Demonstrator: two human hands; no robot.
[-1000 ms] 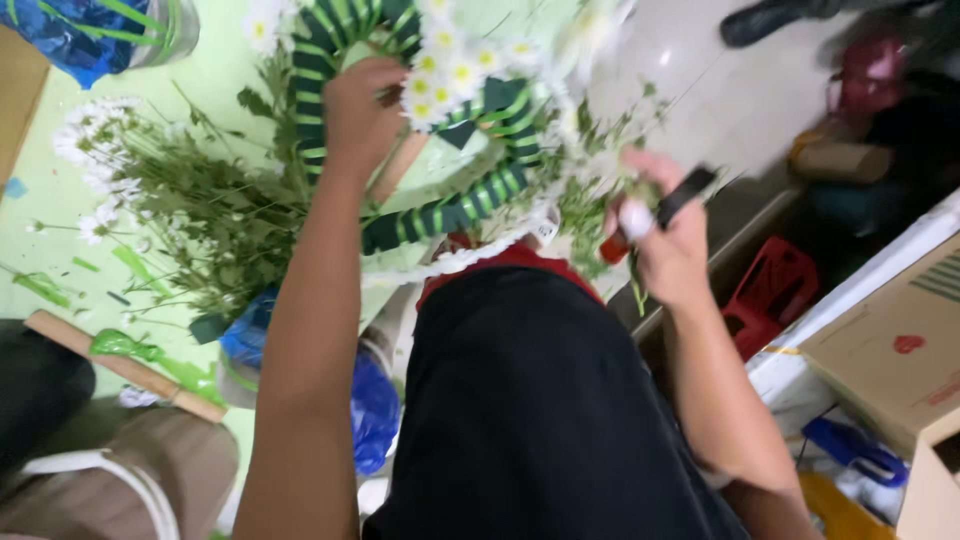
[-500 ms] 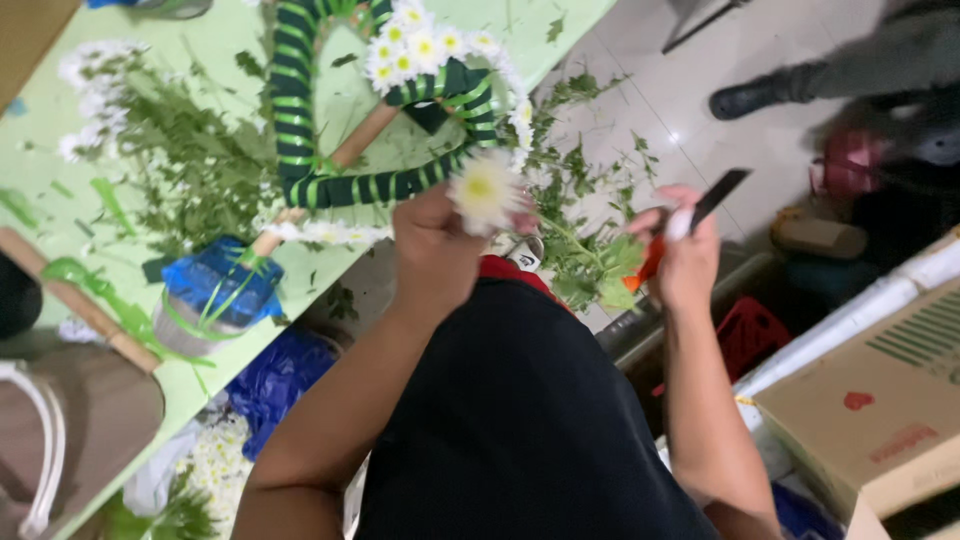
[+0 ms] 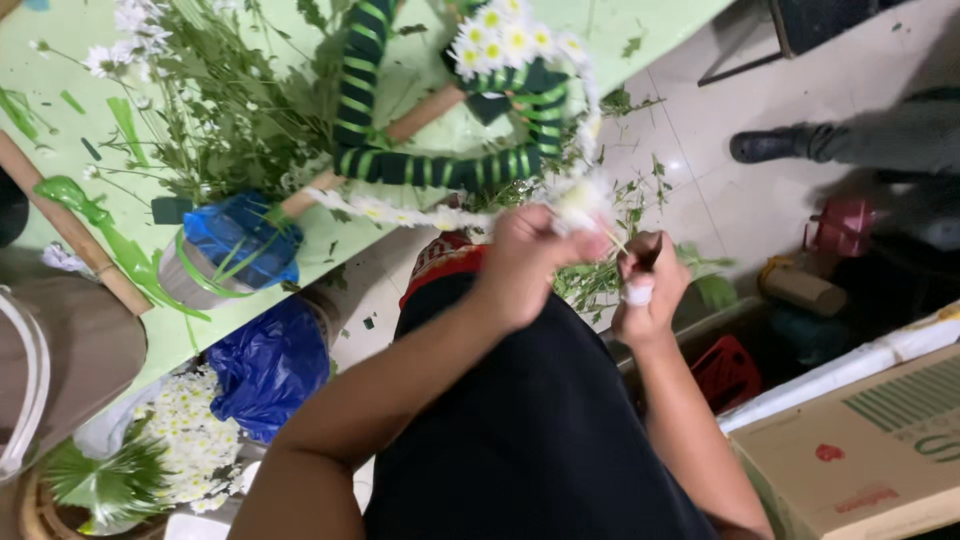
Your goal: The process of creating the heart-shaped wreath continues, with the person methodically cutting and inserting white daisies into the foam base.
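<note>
My left hand (image 3: 530,255) grips a white daisy (image 3: 582,200) by its stem, just off the green table's edge. My right hand (image 3: 650,280) is closed around a dark-handled cutter, its tip against the flower's stem; a white bandage wraps one finger. Just beyond both hands lies a heart-shaped frame wrapped in green striped ribbon (image 3: 430,165), with white daisies (image 3: 505,40) stuck along its upper right part and a wooden stick through it.
Loose daisy stems (image 3: 210,110) cover the green table (image 3: 60,130). A blue-wrapped pot (image 3: 235,245) stands at its edge, a bucket of daisies (image 3: 195,440) below. Leaf cuttings litter the tiled floor. A cardboard box (image 3: 860,450) sits right. Another person's shoe (image 3: 775,145) is far right.
My left hand left the frame carrying a daisy and came down to the table's edge. My right hand swung in from the right with the cutter and met it.
</note>
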